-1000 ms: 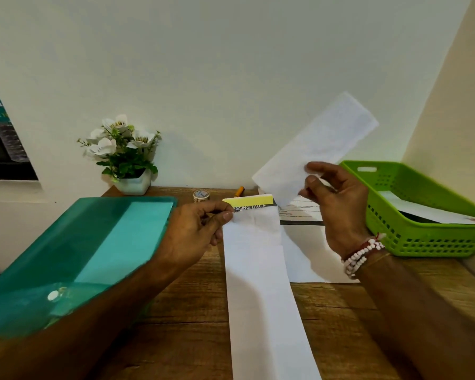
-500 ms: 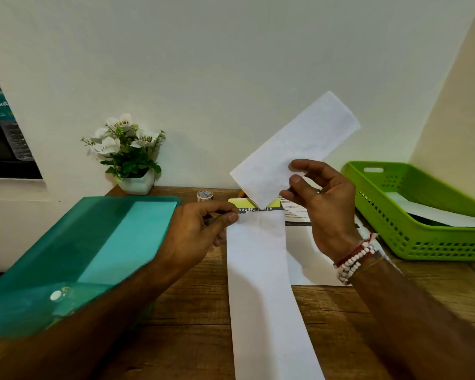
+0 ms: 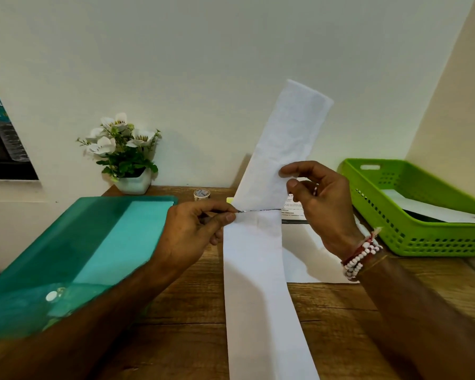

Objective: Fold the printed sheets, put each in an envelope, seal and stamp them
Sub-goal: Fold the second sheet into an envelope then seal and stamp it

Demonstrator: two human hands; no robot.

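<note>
Left hand (image 3: 195, 229) pinches the top left corner of the envelope (image 3: 258, 283) between thumb and forefinger, right at its mouth. Right hand (image 3: 324, 204) pinches the folded sheet (image 3: 283, 144) by its right edge. Sheet stands nearly upright, leaning a bit right, bottom end meeting the envelope's mouth; can't tell if it's inside. Envelope runs long over the table (image 3: 189, 311) toward the camera. Green basket (image 3: 422, 237) on the right, teal folder (image 3: 66, 256) left, 1 plant (image 3: 121, 149) and a tape roll (image 3: 201, 194) by the wall.
</note>
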